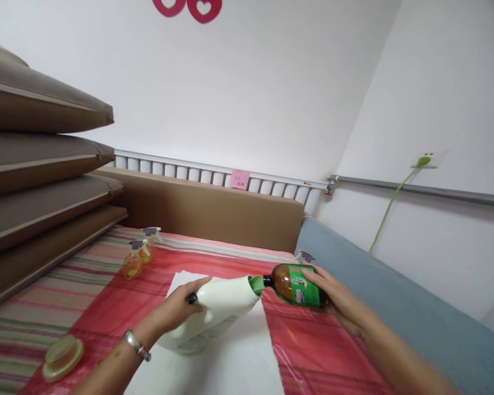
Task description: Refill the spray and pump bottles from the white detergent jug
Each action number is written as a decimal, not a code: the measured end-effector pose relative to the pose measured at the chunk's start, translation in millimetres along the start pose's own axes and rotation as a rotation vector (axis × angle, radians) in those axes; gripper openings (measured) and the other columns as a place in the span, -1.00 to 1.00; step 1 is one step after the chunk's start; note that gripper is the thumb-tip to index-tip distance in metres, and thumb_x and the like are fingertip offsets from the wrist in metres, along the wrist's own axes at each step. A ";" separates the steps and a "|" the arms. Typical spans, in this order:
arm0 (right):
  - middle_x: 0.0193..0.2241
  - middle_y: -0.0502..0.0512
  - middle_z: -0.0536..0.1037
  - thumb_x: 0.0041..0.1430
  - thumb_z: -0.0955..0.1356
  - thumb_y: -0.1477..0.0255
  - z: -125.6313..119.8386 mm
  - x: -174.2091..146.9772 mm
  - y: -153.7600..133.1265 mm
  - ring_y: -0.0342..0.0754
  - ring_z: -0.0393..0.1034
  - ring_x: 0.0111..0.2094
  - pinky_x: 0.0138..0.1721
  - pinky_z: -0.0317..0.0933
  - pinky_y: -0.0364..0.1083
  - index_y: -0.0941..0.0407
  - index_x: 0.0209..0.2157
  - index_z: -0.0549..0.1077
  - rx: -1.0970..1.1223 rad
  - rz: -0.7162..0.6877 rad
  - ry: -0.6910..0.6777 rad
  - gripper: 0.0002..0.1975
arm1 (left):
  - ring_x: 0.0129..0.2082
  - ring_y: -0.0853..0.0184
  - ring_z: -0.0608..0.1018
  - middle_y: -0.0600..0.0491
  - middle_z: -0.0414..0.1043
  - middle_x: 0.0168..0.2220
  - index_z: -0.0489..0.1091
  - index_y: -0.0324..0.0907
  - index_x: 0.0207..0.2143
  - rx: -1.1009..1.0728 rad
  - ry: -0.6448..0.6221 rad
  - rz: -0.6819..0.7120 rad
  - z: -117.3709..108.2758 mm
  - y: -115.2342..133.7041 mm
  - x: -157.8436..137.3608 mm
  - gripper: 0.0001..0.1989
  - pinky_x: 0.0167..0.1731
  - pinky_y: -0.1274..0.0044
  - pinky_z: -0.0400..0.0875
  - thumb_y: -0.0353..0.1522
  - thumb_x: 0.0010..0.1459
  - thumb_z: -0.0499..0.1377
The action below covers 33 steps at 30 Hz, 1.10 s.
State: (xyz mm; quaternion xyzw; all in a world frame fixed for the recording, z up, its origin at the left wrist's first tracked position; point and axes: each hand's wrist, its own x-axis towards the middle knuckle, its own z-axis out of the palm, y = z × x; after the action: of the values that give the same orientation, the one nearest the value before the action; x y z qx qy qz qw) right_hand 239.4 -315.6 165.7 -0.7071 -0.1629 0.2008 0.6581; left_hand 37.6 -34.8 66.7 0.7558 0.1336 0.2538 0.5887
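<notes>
My left hand [187,302] grips a pale green jug [230,299] from its left side, and a dark ring shows on a finger. The jug leans to the right, its green-lined mouth facing the other container. In my right hand [333,288] is a brown bottle [283,282] with a green label, lying almost level. Its black neck meets the rim of the jug's opening. Whether liquid flows between them I cannot make out. Under the jug lies a white sheet [247,356] on a red plastic cover [107,312].
Two amber spray bottles [132,266] stand at back left. A spray head [306,257] shows behind the brown bottle. The round yellowish lid [63,357] lies at front left. Cushions [37,159] are stacked at left; a brown board [214,211] and radiator [181,171] line the back.
</notes>
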 end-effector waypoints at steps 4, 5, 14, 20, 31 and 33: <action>-0.18 0.17 0.54 -0.05 0.38 0.02 4.9 -1.8 -11.4 0.10 0.45 -0.27 -0.56 0.26 -0.14 -0.03 -0.03 0.36 -0.266 -0.021 -0.011 -0.44 | 0.02 0.06 0.46 0.04 0.54 -0.07 0.48 -0.02 -0.05 0.000 -0.020 0.000 -1.8 -4.0 1.7 -0.36 0.14 0.29 0.17 -0.55 -0.29 0.25; -0.16 0.18 0.52 -0.04 0.36 0.02 6.9 -2.7 -14.2 0.10 0.45 -0.26 -0.56 0.27 -0.14 -0.03 -0.01 0.35 -0.300 -0.028 0.002 -0.43 | 0.04 0.06 0.44 0.04 0.52 -0.03 0.45 -0.03 -0.01 0.037 -0.043 0.002 -2.5 -4.9 2.2 -0.34 0.15 0.29 0.15 -0.54 -0.28 0.24; -0.02 0.24 0.45 -0.11 0.37 -0.01 21.9 -5.2 -27.4 0.18 0.44 -0.17 -0.48 0.39 -0.03 -0.01 0.07 0.26 -0.533 -0.102 0.081 -0.29 | 0.11 0.10 0.38 0.04 0.39 0.11 0.33 -0.06 0.10 0.202 -0.144 0.053 -5.9 -10.9 3.4 -0.29 0.17 0.33 0.11 -0.51 -0.20 0.19; -0.10 0.24 0.50 -0.18 0.41 0.08 32.1 -4.5 -39.5 0.20 0.41 -0.10 -0.12 0.31 0.10 0.09 0.00 0.30 -0.741 -0.203 0.117 -0.31 | 0.12 0.09 0.38 0.00 0.39 0.11 0.34 -0.08 0.10 0.203 -0.133 0.047 -6.1 -8.9 2.6 -0.29 0.17 0.32 0.12 -0.52 -0.21 0.20; 0.11 0.25 0.32 -0.06 0.39 0.17 57.4 -8.9 -52.2 0.14 0.24 0.08 0.12 0.10 0.11 0.10 0.15 0.20 -1.101 -0.546 -0.063 -0.27 | 0.09 0.09 0.41 -0.01 0.41 0.09 0.36 -0.11 0.08 0.149 -0.109 0.047 -8.4 -11.9 1.7 -0.29 0.14 0.33 0.15 -0.54 -0.23 0.20; 0.11 0.24 0.32 -0.05 0.38 0.18 65.4 -15.0 -55.6 0.14 0.22 0.10 0.12 0.10 0.12 0.12 0.16 0.20 -1.170 -0.615 -0.100 -0.27 | 0.09 0.09 0.40 -0.01 0.41 0.09 0.37 -0.10 0.07 0.133 -0.099 0.046 -9.0 -13.8 2.2 -0.30 0.15 0.33 0.14 -0.54 -0.23 0.20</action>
State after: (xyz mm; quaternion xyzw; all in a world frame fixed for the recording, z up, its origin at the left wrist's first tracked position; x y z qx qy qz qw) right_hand 195.7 -262.0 218.7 -0.8589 -0.4700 -0.0852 0.1846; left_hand 36.0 -22.6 55.6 0.8076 0.1036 0.2199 0.5373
